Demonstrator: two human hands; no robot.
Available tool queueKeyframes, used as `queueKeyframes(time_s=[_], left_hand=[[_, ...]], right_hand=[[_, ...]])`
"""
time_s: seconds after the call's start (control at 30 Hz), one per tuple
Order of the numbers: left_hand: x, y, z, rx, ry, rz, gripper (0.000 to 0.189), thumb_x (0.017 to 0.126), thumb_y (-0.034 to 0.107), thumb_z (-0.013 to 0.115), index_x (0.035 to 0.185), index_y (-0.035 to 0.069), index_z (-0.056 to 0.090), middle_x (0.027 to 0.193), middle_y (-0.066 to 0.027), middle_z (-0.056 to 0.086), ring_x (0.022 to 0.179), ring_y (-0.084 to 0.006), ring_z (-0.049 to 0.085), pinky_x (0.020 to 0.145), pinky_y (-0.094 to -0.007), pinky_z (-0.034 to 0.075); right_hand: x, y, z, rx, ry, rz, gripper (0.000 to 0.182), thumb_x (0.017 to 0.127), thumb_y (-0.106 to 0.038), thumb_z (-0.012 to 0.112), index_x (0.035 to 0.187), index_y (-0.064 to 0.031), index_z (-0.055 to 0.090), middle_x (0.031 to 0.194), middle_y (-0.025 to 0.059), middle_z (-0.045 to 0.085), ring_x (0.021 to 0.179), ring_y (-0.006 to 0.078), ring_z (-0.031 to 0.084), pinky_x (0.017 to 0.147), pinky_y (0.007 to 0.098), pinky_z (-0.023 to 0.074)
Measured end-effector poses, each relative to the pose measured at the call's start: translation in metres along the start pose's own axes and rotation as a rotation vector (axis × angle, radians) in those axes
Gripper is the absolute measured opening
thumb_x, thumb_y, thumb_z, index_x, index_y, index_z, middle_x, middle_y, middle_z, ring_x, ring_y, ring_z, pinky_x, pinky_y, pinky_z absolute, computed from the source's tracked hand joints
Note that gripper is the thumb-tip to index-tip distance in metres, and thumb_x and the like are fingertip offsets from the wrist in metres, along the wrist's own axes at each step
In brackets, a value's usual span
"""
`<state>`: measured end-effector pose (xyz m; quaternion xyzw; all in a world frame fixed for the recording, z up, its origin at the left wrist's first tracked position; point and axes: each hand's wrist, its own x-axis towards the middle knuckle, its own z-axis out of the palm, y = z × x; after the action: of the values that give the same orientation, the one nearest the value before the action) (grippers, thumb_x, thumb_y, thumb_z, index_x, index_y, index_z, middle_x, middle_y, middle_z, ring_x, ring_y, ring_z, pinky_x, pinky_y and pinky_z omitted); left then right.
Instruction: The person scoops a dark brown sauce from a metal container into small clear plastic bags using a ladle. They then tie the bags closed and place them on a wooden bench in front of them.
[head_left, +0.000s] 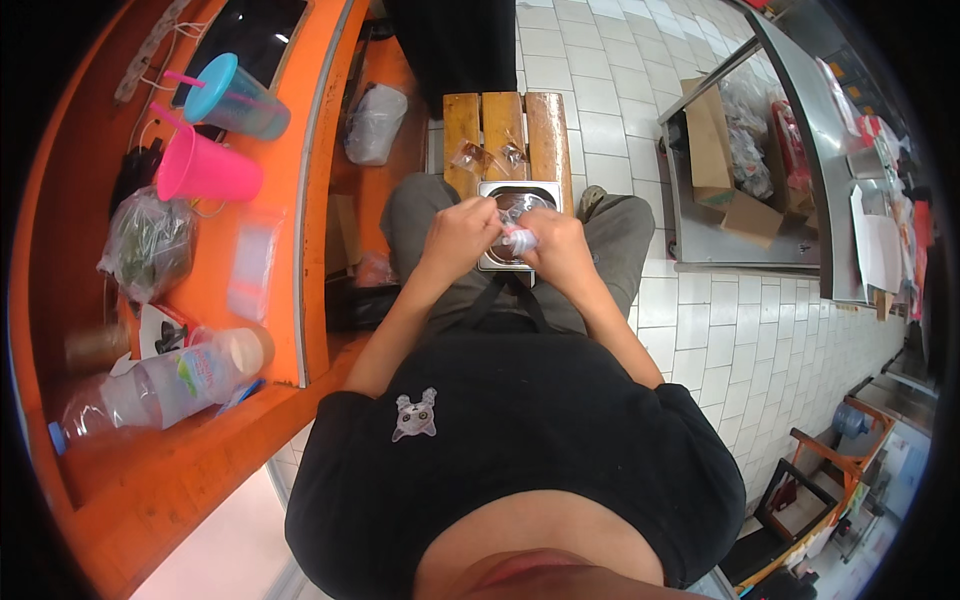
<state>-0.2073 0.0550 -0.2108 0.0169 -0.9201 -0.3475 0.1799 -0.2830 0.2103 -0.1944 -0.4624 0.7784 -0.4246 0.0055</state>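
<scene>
Between my legs stands a square steel food pan (558, 196) on a slatted wooden bench (547, 135). Above it, my left hand (466, 229) pinches one side of a small transparent plastic bag (521, 238) that has a pinkish strip. My right hand (559, 238) grips the bunched other side. The fingers hide much of the bag, so its contents cannot be made out. Dark liquid or a dark, shiny bottom shows inside the pan. Just beyond it, small transparent sachets (471, 156) with brownish contents lie on the slats.
On the orange counter at left are a pink cup (210, 166), a blue-lidded tumbler (240, 101), a bag of greens (150, 241), a pack of plastic bags (255, 266) and a lying bottle (157, 386). At right, a steel table (806, 180) has an open cardboard box (709, 142) underneath.
</scene>
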Motion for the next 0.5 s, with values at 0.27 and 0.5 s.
queueKeyframes(time_s=[0.27, 0.5], left_hand=[[-0.011, 0.017, -0.006, -0.075, -0.315, 0.249, 0.01, 0.077, 0.016, 0.061, 0.079, 0.007, 0.06, 0.07, -0.0056, 0.05, 0.074, -0.0236, 0.056, 0.064, -0.0366, 0.043], [-0.025, -0.006, -0.017, 0.027, -0.069, 0.072, 0.013, 0.084, 0.014, 0.057, 0.081, 0.003, 0.063, 0.075, -0.0083, 0.056, 0.076, -0.0222, 0.054, 0.073, -0.035, 0.041]], right_hand=[[-0.018, 0.032, -0.011, 0.225, -0.156, 0.437, 0.018, 0.074, -0.017, 0.067, 0.08, 0.0001, 0.063, 0.064, 0.0129, 0.06, 0.057, 0.0203, 0.058, 0.056, 0.0302, 0.0447], [-0.137, 0.094, 0.05, 1.075, 0.065, 1.121, 0.02, 0.087, -0.016, 0.058, 0.104, -0.0049, 0.06, 0.067, -0.0004, 0.056, 0.054, 0.0083, 0.05, 0.054, 0.0235, 0.0428]])
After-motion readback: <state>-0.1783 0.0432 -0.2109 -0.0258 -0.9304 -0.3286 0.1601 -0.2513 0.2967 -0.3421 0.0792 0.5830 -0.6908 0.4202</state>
